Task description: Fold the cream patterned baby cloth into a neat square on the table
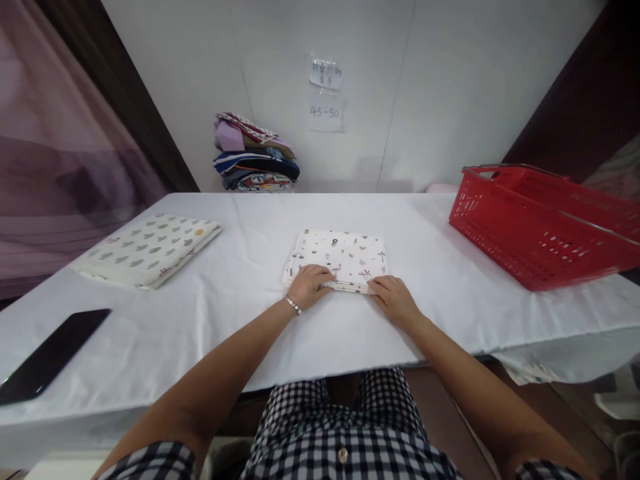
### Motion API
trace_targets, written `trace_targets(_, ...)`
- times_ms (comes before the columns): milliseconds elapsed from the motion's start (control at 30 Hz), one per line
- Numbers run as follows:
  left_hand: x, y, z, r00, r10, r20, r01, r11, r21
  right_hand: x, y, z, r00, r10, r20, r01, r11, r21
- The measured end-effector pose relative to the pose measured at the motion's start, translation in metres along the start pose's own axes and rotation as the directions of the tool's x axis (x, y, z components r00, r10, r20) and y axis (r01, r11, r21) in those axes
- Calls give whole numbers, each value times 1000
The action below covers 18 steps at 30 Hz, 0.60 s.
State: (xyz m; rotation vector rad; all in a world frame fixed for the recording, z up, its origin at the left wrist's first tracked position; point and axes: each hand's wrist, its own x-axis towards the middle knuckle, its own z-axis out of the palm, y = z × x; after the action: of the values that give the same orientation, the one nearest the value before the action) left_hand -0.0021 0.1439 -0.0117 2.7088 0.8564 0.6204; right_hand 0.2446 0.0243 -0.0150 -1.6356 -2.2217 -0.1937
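A folded white cloth (345, 257) with small printed figures lies flat in front of me on the white-covered table. My left hand (310, 285) grips its near left edge, thumb below and fingers on top. At the near right corner, my right hand (395, 298) pinches the layered edge between thumb and fingers. Several fold layers show along the near side between the two hands. A bracelet (293, 305) sits on my left wrist.
Another folded cloth (150, 250) with a leaf-like print lies on the left. Nearer is a black phone (55, 353). A red basket (540, 227) stands at the right. Folded fabrics (256, 157) are stacked behind the table, beneath wall papers (326, 113).
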Motion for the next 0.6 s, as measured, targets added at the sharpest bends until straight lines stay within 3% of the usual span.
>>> trace_targets(167, -2, -4, 2, 998, 68, -3, -68, 996, 49, 0, 5, -1, 999, -39, 30, 39, 999, -8)
trace_targets(433, -1, 0, 9, 1000, 24, -10, -21, 981, 192, 8, 14, 2, 994, -11, -111, 2, 997, -74)
trace_targets(600, -2, 0, 15, 993, 115, -21, -104, 948, 300, 3, 13, 9, 991, -70, -115, 60, 995, -83)
